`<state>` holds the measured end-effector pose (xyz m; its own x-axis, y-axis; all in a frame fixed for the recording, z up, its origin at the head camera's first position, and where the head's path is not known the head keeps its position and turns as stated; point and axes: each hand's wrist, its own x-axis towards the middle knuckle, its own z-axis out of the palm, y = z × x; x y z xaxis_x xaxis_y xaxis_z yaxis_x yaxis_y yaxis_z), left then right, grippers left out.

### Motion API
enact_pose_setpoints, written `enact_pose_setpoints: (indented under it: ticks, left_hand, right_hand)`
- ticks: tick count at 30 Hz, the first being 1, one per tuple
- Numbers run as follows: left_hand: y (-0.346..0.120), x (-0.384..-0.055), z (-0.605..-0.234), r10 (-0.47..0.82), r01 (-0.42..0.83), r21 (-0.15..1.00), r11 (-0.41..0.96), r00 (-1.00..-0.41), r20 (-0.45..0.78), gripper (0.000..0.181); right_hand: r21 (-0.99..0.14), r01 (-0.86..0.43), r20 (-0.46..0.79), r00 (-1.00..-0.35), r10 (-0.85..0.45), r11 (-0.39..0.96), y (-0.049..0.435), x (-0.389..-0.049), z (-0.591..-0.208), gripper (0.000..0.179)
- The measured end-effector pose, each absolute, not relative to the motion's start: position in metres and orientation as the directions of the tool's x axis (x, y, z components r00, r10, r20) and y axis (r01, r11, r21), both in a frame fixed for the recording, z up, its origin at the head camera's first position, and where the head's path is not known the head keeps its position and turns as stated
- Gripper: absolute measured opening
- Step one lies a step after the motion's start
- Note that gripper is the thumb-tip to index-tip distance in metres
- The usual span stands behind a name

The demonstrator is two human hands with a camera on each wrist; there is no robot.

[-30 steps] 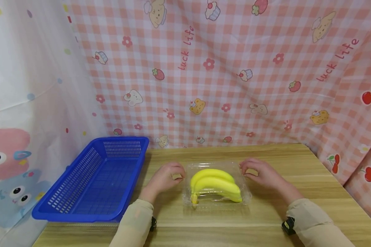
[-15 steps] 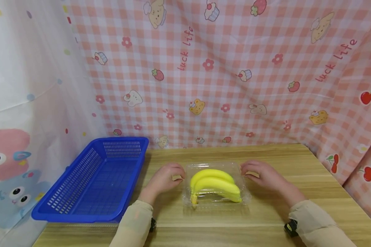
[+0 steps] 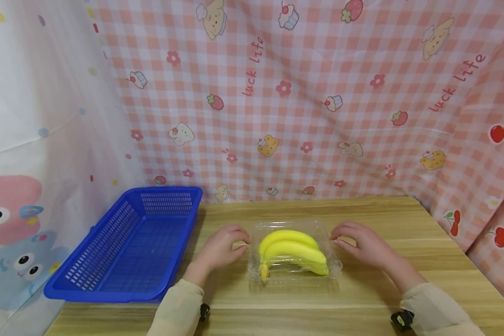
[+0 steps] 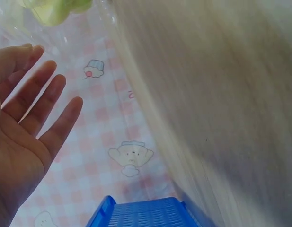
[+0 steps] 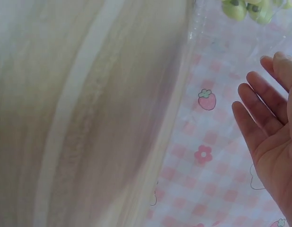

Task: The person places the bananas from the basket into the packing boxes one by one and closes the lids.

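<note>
A clear plastic clamshell box (image 3: 285,225) lies on the wooden table, with yellow bananas (image 3: 291,249) visible inside it. Just left of the box is my left hand (image 3: 218,249), fingertips close to its side wall. In the left wrist view its fingers (image 4: 58,124) are loosely bent, spread, and hold nothing. My right hand (image 3: 365,245) is at the opposite side, fingertips very near the box's right wall; whether they touch it is hard to tell. Relaxed, slightly parted fingers (image 5: 250,125) show in the right wrist view, with nothing held.
A blue plastic basket (image 3: 151,254) with slotted walls stands to the left of the hands, and nothing is seen in it. The wooden table (image 3: 302,310) reaches back to a pink checked curtain (image 3: 302,116). A white printed curtain (image 3: 17,140) hangs on the left.
My right hand has shifted slightly right and nearer to me, its thumb and fingers parting more. The left hand has drawn back a little. The box and bananas have stayed in place.
</note>
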<state>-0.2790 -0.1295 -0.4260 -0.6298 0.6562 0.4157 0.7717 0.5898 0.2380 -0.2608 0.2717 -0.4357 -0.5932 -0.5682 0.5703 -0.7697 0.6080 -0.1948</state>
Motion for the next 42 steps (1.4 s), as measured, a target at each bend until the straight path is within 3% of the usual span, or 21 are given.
enact_pose_setpoints:
  ticks: [10,14,18,22,26,31,35,42]
  left_hand:
    - [-0.129,-0.266,-0.421,0.611,0.754,0.306,0.581,-0.652,0.449,0.006]
    - [-0.129,-0.259,-0.418,0.569,0.721,0.364,0.59,-0.691,0.446,0.005]
    - [-0.129,-0.251,-0.417,0.503,0.655,0.457,0.601,-0.755,0.421,0.006]
    - [-0.127,-0.245,-0.418,0.434,0.575,0.572,0.585,-0.818,0.378,0.014]
    - [-0.124,-0.24,-0.419,0.366,0.481,0.685,0.547,-0.874,0.32,0.027]
    - [-0.121,-0.231,-0.42,0.317,0.347,0.812,0.47,-0.924,0.211,0.041]
    - [-0.118,-0.224,-0.421,0.301,0.218,0.899,0.379,-0.948,0.103,0.052]
    - [-0.112,-0.219,-0.425,0.297,0.003,0.977,0.212,-0.953,-0.061,0.068]
  right_hand:
    - [-0.271,-0.733,0.563,-0.646,-0.515,0.623,0.268,-0.247,-0.431,0.018]
    - [-0.316,-0.732,0.578,-0.653,-0.489,0.604,0.266,-0.24,-0.43,0.017]
    - [-0.465,-0.676,0.534,-0.729,-0.428,0.572,0.265,-0.232,-0.43,0.015]
    - [-0.644,-0.531,0.399,-0.847,-0.351,0.55,0.264,-0.223,-0.428,0.011]
    - [-0.772,-0.378,0.246,-0.919,-0.309,0.511,0.262,-0.216,-0.426,0.029]
    - [-0.921,-0.194,0.092,-0.95,-0.298,0.336,0.259,-0.207,-0.425,0.051]
    - [-0.97,-0.112,0.038,-0.946,-0.323,0.215,0.258,-0.204,-0.425,0.06]
    - [-0.991,-0.009,-0.038,-0.937,-0.346,0.132,0.256,-0.202,-0.428,0.069]
